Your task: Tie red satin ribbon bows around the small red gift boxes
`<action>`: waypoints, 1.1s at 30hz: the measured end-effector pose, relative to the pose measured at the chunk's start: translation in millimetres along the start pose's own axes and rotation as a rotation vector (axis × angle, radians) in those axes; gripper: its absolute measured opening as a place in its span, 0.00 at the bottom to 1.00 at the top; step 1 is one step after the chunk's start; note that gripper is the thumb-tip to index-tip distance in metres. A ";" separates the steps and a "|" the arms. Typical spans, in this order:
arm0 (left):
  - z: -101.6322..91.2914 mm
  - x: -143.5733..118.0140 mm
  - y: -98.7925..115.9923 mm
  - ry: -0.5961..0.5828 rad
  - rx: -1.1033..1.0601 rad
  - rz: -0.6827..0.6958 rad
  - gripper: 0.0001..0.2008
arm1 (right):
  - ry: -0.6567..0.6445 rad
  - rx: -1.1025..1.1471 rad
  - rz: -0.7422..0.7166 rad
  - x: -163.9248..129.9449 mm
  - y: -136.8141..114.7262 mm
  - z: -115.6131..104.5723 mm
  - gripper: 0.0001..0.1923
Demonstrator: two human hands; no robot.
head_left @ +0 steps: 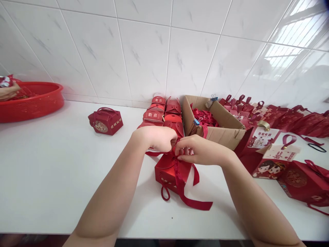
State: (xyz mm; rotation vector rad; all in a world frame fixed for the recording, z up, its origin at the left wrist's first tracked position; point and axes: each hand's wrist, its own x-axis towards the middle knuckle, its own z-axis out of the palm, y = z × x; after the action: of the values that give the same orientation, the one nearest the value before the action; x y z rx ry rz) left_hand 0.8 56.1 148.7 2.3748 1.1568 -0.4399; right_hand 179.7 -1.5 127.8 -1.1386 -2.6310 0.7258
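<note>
A small red gift box [163,177] stands on the white table under both hands, with a twisted cord loop hanging off its front. Dark red ribbon [182,190] runs over the top of the box, one tail trailing to the right on the table. My left hand [161,139] is curled closed at the ribbon above the lid; its fingertips are mostly hidden. Against it, my right hand [192,149] pinches the ribbon between thumb and fingers. The exact crossing of the ribbon is covered by the hands.
Behind the hands stand rows of red boxes [153,116]. Right of them is a cardboard carton [221,136] of red ribbons, with binder clips on its rim. Many gift bags [279,116] fill the right. At left are a maroon box [109,123], a red basin [48,99] and another person's hand [9,92].
</note>
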 end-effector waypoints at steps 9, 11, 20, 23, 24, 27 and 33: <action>0.0 -1.8 4.8 0.002 0.043 -0.017 0.11 | -0.039 -0.021 0.019 6.4 6.3 6.8 0.02; 0.0 -2.1 7.0 0.007 0.064 -0.034 0.10 | -0.048 -0.015 0.015 7.4 6.6 6.6 0.02; 1.2 0.9 10.0 -0.010 0.065 -0.058 0.10 | -0.087 0.004 -0.036 6.0 6.3 1.3 0.04; 1.3 1.8 9.1 -0.011 0.066 -0.046 0.11 | -0.076 0.035 -0.007 4.5 7.6 1.0 0.06; 1.3 2.0 8.9 -0.013 0.068 -0.044 0.11 | -0.071 0.039 0.009 4.3 7.8 1.2 0.07; 1.0 2.2 8.7 -0.016 0.075 -0.042 0.11 | -0.067 0.010 0.019 4.5 7.8 1.7 0.07; 1.2 2.5 8.8 -0.016 0.083 -0.045 0.11 | -0.090 -0.007 -0.022 6.0 10.0 0.6 0.06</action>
State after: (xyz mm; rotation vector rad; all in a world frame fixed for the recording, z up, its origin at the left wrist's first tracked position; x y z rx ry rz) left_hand 9.2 52.3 148.8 2.4155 1.2090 -0.5305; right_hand 181.8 8.5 122.1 -1.1015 -2.7171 0.7818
